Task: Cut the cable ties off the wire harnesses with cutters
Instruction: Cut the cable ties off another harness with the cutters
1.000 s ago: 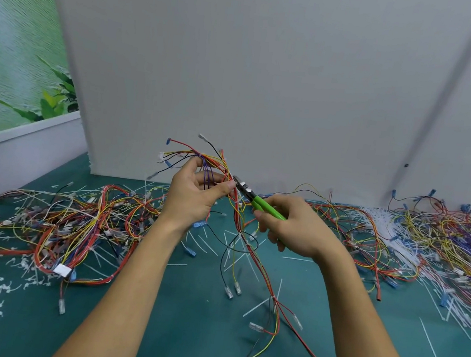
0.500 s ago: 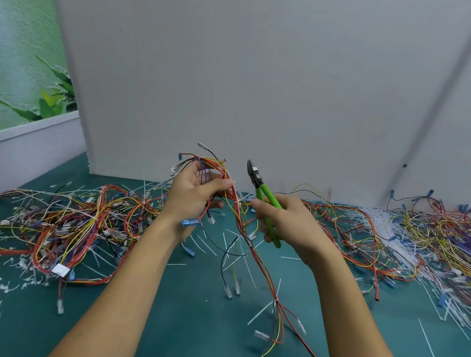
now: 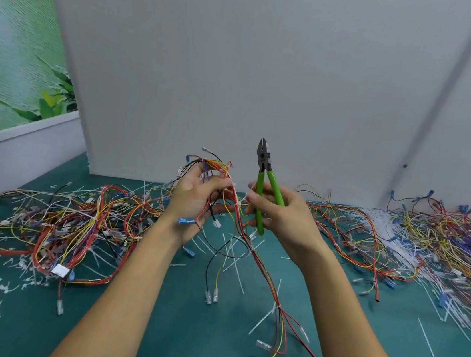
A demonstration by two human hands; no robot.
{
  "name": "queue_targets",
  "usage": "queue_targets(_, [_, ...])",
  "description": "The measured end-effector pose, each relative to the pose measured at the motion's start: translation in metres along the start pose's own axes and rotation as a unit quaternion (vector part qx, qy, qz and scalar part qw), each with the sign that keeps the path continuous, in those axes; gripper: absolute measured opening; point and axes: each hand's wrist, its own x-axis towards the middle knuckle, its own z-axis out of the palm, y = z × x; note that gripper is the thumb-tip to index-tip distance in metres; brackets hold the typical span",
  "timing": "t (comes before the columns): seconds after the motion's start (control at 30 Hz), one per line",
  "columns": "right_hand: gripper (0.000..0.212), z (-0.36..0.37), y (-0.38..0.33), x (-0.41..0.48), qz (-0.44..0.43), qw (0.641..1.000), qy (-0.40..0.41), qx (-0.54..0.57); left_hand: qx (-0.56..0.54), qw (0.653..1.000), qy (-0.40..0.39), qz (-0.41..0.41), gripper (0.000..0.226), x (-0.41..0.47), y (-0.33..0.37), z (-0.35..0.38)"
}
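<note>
My left hand point(image 3: 195, 200) grips a wire harness point(image 3: 263, 275) of red, yellow and black wires, held up above the green table; its loose end trails down to the table in front of me. My right hand point(image 3: 280, 214) holds the green-handled cutters point(image 3: 263, 188) upright, jaws pointing up and away from the wires. The thumb and forefinger of that hand also pinch a small white cable tie piece point(image 3: 246, 196) just beside the harness.
A tangled pile of harnesses point(image 3: 72, 223) lies at the left, another pile point(image 3: 442, 235) at the right. Cut white cable ties point(image 3: 235, 265) litter the green table point(image 3: 148, 331). A grey wall stands close behind. Wooden posts rise at both edges.
The cutters swung from pointing left into the harness to standing upright, clear of the wires. My right hand now pinches a white tie piece. The left hand kept its grip.
</note>
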Motion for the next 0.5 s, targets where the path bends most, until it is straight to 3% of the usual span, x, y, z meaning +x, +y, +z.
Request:
queue_targets(0.23, [0.012,0.0008,0.0024,-0.0001,-0.018,0.996,0.023,-0.086,-0.009,1.0,0.0,0.004,0.026,0.0011,-0.0019,0.0031])
queue_targets(0.5, [0.009,0.0042,0.0025,0.0001,-0.023,0.998,0.023,-0.059,0.027,0.999,0.006,0.016,0.027,-0.0004,-0.0021,0.007])
